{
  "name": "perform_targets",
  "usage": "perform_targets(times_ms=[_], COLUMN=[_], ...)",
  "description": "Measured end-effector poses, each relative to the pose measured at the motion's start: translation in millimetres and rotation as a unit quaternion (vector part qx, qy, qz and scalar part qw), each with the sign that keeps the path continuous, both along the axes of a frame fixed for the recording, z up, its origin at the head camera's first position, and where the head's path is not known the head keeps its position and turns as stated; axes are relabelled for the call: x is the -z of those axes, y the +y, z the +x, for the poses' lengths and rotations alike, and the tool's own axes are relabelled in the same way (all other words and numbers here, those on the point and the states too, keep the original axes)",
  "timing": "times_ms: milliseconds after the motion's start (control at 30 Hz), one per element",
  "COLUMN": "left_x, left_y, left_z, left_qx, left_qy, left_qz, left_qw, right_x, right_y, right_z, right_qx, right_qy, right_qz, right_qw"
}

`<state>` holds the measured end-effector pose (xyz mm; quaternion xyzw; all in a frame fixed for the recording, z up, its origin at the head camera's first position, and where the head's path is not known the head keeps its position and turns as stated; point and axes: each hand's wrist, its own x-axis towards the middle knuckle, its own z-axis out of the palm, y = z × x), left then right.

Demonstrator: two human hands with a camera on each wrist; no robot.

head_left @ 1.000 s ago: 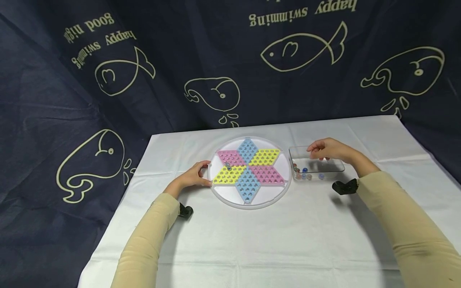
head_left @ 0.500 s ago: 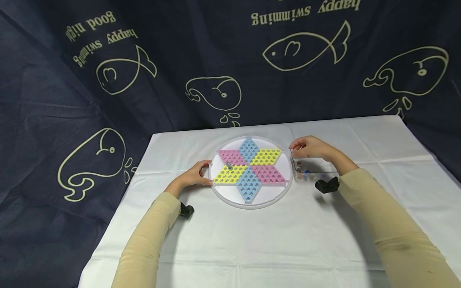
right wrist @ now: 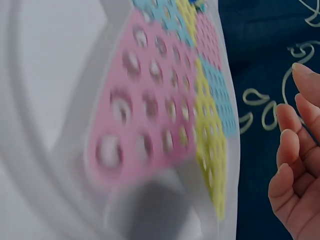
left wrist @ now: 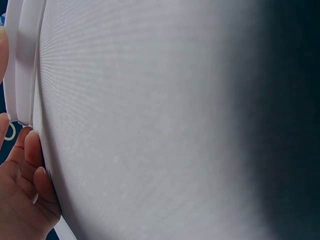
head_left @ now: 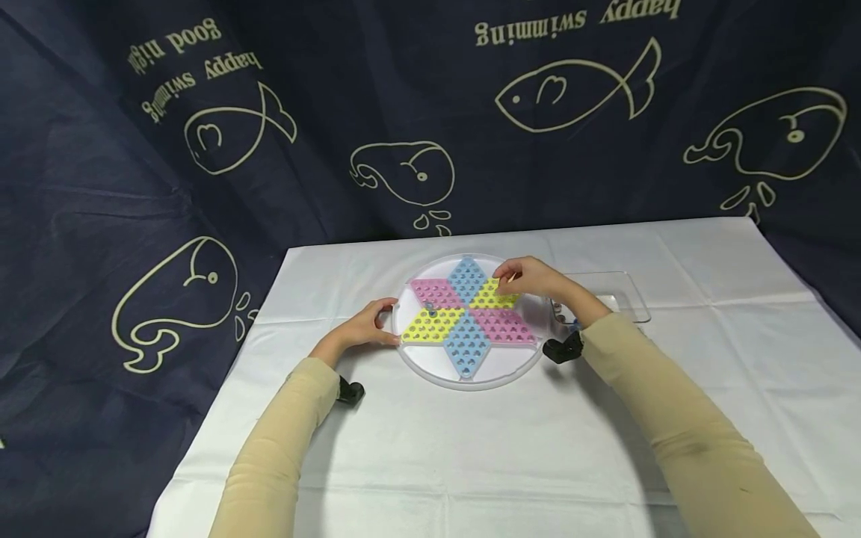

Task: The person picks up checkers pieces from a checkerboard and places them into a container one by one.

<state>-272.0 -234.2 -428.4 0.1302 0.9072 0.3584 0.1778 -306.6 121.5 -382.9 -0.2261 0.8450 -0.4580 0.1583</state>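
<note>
A round white Chinese checkers board (head_left: pixel 428 360) with a pink, yellow and blue star of holes lies on the table. My left hand (head_left: pixel 362 326) holds its left rim, thumb at the near side and fingers at the far side; in the left wrist view its fingers (left wrist: pixel 32 150) are by the rim. Over the yellow upper-right point hovers my right hand (head_left: pixel 534 279), thumb and index close together. Whether something small sits between those fingertips cannot be made out. A grey-blue marble (head_left: pixel 432 311) rests at the left yellow point. In the right wrist view curled fingers (right wrist: pixel 287 150) show beside the board.
A clear plastic box (head_left: pixel 628 290) stands right of the board, partly behind my right forearm; a few marbles (head_left: pixel 558 308) show in its left end. White cloth (head_left: pixel 430 448) covers the table. A dark printed curtain (head_left: pixel 403 75) hangs behind.
My right hand has moved left, from above the clear box, past its left edge, to over the board's yellow upper-right point. My left hand stays on the rim.
</note>
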Motion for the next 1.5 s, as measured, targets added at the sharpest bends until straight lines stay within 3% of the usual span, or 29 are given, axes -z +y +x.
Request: perform_targets(times_ms=[500,1100,1500], left_x=[0.5,0.6,1.2], left_y=[0.1,0.6,0.4], left_z=[-0.7,-0.3,-0.5], left_qx=[0.001,-0.004,-0.006], left_qy=[0.004,0.000,0.000], left_qz=[0.009,0.015,0.006], left_qw=[1.0000,0.9999,1.0000], right_x=[7.8,19.3,28.8], right_y=[-55.2,-84.7,-102.7], right_z=[2.2,4.0,5.0], right_qx=[-0.025,-0.013,-0.011], right_qy=[0.010,0.029,0.035], right_qz=[0.006,-0.016,0.026], right_qw=[1.000,0.999,0.999])
